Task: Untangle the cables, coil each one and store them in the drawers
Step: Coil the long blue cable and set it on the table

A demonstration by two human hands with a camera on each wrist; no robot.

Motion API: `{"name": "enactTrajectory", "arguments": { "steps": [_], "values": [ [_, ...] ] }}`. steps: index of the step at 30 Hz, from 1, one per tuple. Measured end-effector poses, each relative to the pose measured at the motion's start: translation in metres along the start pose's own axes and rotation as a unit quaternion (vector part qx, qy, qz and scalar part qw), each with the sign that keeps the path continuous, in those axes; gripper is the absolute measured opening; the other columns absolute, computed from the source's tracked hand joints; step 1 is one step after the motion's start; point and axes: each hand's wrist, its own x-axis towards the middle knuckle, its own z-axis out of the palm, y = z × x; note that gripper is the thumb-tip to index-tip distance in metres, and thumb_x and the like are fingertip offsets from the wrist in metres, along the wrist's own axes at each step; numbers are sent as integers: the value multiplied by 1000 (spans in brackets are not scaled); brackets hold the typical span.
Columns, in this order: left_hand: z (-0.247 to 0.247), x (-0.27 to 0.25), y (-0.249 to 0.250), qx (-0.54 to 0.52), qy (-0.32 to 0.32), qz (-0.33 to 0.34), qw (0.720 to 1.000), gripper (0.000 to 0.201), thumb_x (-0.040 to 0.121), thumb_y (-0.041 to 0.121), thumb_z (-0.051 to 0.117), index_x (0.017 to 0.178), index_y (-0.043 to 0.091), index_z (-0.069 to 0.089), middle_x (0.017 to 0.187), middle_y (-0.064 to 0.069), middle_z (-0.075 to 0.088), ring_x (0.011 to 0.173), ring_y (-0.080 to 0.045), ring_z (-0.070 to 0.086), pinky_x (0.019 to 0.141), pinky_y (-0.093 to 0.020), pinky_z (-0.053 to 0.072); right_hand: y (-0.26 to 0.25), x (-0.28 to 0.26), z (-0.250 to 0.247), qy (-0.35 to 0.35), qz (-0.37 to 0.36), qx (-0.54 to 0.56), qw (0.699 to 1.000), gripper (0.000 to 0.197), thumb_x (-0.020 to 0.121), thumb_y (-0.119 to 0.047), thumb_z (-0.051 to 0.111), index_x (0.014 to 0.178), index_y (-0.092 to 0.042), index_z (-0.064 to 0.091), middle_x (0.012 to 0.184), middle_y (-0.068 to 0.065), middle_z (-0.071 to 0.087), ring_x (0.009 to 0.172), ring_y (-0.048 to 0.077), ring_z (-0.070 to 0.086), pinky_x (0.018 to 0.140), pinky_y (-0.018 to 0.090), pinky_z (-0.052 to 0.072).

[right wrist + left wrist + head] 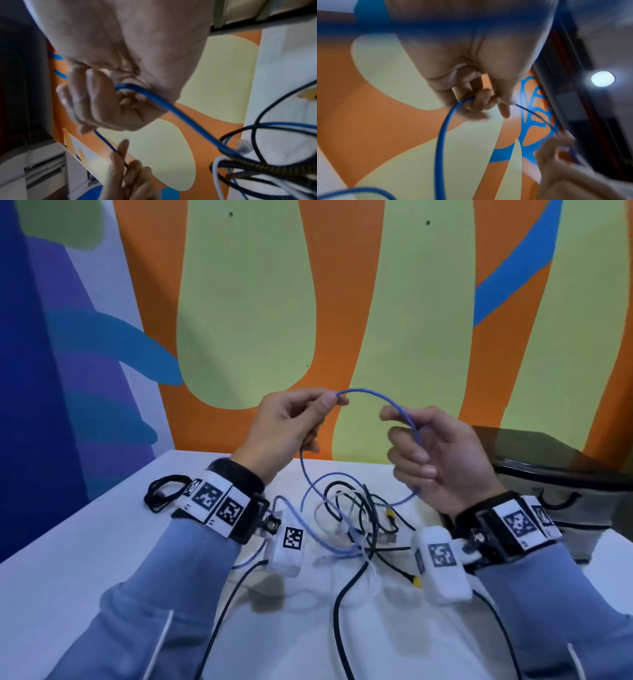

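A thin blue cable (pixel 371 394) arcs in the air between both hands, raised above the white table (pixel 85 542). My left hand (pixel 291 419) pinches it between thumb and fingertips; the cable drops from that hand (pixel 440 135) to the table. My right hand (pixel 431 453) has its fingers curled round the cable (pixel 163 102), which runs down from the fist into the tangle (pixel 356 518) of black, white and blue cables. A coiled black cable (pixel 164 491) lies at the left behind my left wrist.
A dark-topped drawer unit (pixel 561 474) with a handle stands at the table's right edge. A painted orange and green wall (pixel 411 302) rises right behind the table. Yellow connectors (pixel 416 582) lie among the cables.
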Motion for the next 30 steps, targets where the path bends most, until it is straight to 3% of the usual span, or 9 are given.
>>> {"name": "enactTrajectory", "arguments": {
  "steps": [3,6,9,12,14,17,21,26,30],
  "values": [
    [12,-1,4,41,7,77,996,20,103,20,68,108,6,81,61,8,54,57,-6,44,55,-17,39,4,0,4,-48,57,-12,997,48,99,-41,41,110,-5,71,52,4,38,31,11,30,34,18,16],
    [22,-1,2,77,5,129,989,18,101,27,72,104,14,83,84,-11,74,71,-22,57,67,-40,46,4,0,6,-70,67,-5,995,54,103,-55,40,104,-10,68,48,2,40,26,9,22,32,17,9],
    [25,-2,1,106,42,145,983,14,98,34,74,101,24,84,83,-10,73,75,-35,57,67,-49,48,3,-1,8,-59,40,-14,997,44,107,-49,38,95,-14,62,43,-3,34,28,10,11,32,19,6],
    [25,-4,1,136,74,138,978,17,98,40,74,95,27,84,65,8,58,61,-17,44,57,-34,38,5,0,8,-5,-7,-54,999,38,105,-45,47,93,-15,66,42,-7,27,28,5,16,32,19,9],
    [27,-4,-3,187,69,110,974,25,103,46,66,93,28,80,62,0,46,59,-19,37,57,-34,31,5,3,8,22,-41,-50,998,38,104,-44,48,97,-14,71,46,-8,25,31,4,19,33,20,12],
    [32,-3,-12,271,-5,55,961,24,109,40,54,112,27,74,68,-12,53,67,-30,49,62,-42,42,4,7,8,36,-72,-13,997,45,109,-40,42,124,-8,71,59,-6,23,43,6,16,42,22,15],
    [41,-10,-10,304,-132,5,943,44,106,22,56,150,26,51,72,-7,69,66,-22,66,73,-49,57,2,8,5,56,-114,20,992,49,112,-36,38,148,-6,54,73,-4,26,55,9,23,48,22,24],
    [59,-29,14,170,-248,-67,951,60,99,9,67,150,24,39,77,-8,77,68,-26,76,73,-49,64,5,11,14,117,-200,7,973,47,112,-40,38,145,-11,57,92,6,67,86,18,66,77,31,57],
    [62,-32,21,43,-276,-129,952,76,97,1,70,156,23,28,82,-17,76,73,-33,75,75,-42,63,11,13,19,145,-245,-44,958,46,113,-36,38,149,-11,50,120,19,74,118,30,71,102,36,56]
  ]
}}
